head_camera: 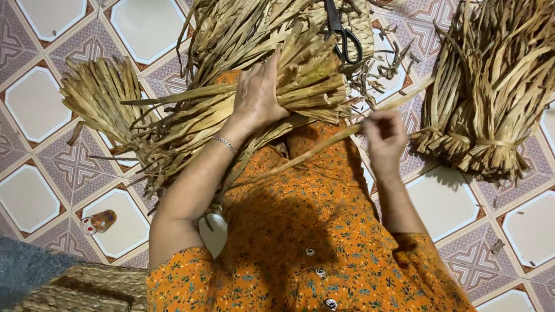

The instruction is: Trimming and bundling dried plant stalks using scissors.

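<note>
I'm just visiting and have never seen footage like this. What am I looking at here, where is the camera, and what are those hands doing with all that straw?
No machine here: a person wears a camera on the head, looking down at their own lap and orange flowered dress. The left hand presses on a bundle of dried leaf strips lying across the lap. The right hand pinches one long single strip. On the patterned tiled floor lie a tied bundle at the right, black-handled scissors on more strips at the top, and a woven basket at the lower left.
</note>
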